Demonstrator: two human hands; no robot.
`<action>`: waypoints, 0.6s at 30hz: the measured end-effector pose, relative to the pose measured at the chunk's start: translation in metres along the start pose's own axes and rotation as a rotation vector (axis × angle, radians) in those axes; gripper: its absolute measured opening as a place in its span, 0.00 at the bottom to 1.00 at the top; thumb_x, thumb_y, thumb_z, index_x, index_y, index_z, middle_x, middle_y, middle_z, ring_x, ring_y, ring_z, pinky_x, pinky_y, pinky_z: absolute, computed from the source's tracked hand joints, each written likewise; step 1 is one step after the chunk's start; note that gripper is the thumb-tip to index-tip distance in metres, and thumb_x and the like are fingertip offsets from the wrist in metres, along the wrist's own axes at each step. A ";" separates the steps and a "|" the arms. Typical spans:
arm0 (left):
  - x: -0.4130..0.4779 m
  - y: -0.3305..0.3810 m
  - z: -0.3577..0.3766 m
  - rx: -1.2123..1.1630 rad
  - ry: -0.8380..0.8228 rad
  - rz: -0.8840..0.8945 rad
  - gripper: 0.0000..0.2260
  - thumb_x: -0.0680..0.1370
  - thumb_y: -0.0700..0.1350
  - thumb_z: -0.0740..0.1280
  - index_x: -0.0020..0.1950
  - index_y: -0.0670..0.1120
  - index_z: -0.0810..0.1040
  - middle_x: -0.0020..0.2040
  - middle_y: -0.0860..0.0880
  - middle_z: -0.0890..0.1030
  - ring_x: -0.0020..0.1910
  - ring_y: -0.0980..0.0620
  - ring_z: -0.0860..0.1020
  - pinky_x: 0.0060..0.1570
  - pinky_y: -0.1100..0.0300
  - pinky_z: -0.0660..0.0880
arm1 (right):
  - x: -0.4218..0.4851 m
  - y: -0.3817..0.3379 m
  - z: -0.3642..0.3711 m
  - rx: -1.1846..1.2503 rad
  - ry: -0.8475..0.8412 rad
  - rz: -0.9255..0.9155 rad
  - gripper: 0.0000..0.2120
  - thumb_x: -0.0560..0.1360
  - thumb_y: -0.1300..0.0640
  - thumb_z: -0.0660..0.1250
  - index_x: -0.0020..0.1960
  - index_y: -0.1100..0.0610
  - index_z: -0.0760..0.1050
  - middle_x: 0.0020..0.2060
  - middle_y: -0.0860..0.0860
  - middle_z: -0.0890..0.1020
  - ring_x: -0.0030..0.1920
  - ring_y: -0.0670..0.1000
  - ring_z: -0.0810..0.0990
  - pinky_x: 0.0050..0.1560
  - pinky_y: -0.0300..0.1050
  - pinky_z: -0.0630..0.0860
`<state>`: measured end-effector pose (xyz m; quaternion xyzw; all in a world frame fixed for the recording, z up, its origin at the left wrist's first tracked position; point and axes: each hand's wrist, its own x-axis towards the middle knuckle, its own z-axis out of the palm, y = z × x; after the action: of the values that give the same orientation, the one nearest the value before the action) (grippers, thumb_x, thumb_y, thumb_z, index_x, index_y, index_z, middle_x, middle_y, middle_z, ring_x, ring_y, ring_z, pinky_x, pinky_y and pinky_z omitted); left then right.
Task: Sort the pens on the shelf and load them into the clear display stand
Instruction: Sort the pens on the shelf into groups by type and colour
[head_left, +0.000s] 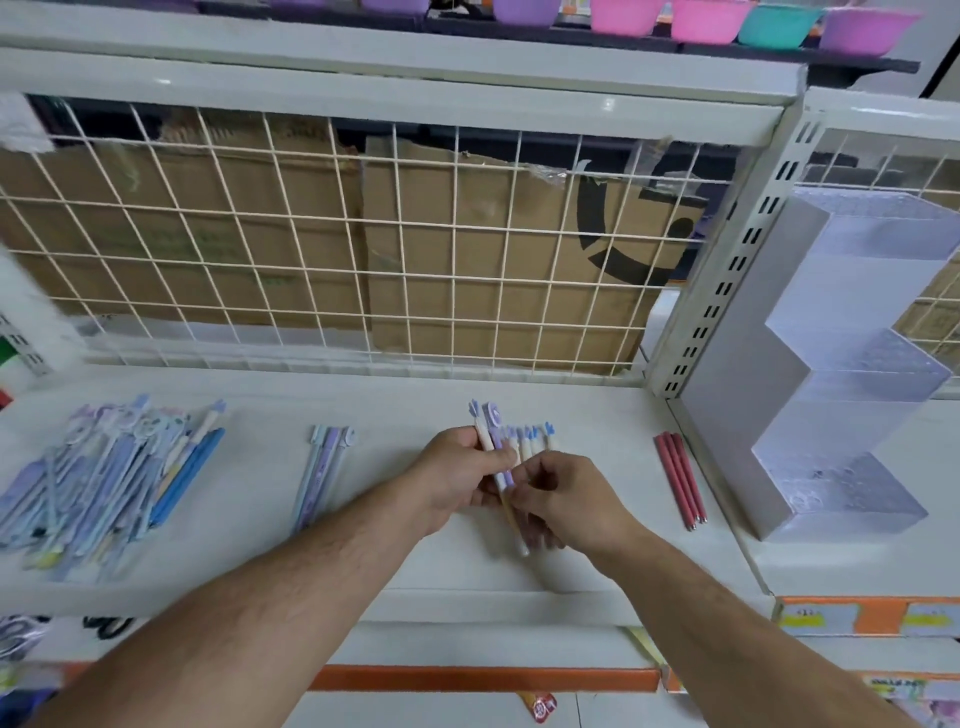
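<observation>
Pen bundle (511, 467), left of clear display stand (852, 291): barrels covered by left hand (457, 478) and right hand (566, 499); count unclear. Pen pile (104, 483), far left of stand: blurred, cropped by edge. Price labels (862, 618), below stand: illegible.

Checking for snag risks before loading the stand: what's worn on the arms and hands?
The left hand and right hand are bare, ungloved, with no watch or band at either wrist. The left forearm and right forearm are uncovered to the frame's edge, no sleeves, with fine hair.

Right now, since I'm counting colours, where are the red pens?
Head view, right side: the three red pens lie on the shelf, left of the clear display stand and right of the right hand.
</observation>
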<state>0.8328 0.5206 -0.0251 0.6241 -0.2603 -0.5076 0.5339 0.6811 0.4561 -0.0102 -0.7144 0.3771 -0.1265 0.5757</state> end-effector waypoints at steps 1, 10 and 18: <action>-0.002 -0.001 -0.007 0.010 0.008 0.000 0.02 0.79 0.40 0.69 0.46 0.43 0.78 0.37 0.45 0.83 0.35 0.49 0.81 0.37 0.55 0.78 | 0.002 -0.003 0.007 0.011 -0.004 0.004 0.03 0.77 0.62 0.71 0.47 0.62 0.78 0.26 0.55 0.81 0.22 0.50 0.75 0.22 0.39 0.67; -0.012 -0.005 -0.054 0.075 0.109 -0.002 0.03 0.77 0.40 0.71 0.46 0.41 0.80 0.40 0.43 0.82 0.36 0.47 0.79 0.39 0.55 0.78 | 0.014 -0.012 0.071 -0.230 0.113 -0.038 0.14 0.72 0.51 0.78 0.43 0.57 0.74 0.32 0.50 0.80 0.28 0.47 0.76 0.26 0.37 0.70; -0.011 -0.006 -0.068 0.033 0.044 -0.074 0.03 0.78 0.35 0.67 0.44 0.38 0.78 0.35 0.43 0.74 0.30 0.48 0.70 0.34 0.58 0.77 | 0.016 -0.007 0.071 -0.276 0.296 0.097 0.10 0.74 0.56 0.71 0.38 0.60 0.76 0.31 0.57 0.83 0.26 0.53 0.78 0.28 0.44 0.77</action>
<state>0.8895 0.5590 -0.0327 0.6530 -0.2335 -0.5090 0.5099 0.7386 0.4976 -0.0295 -0.7412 0.5053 -0.1494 0.4160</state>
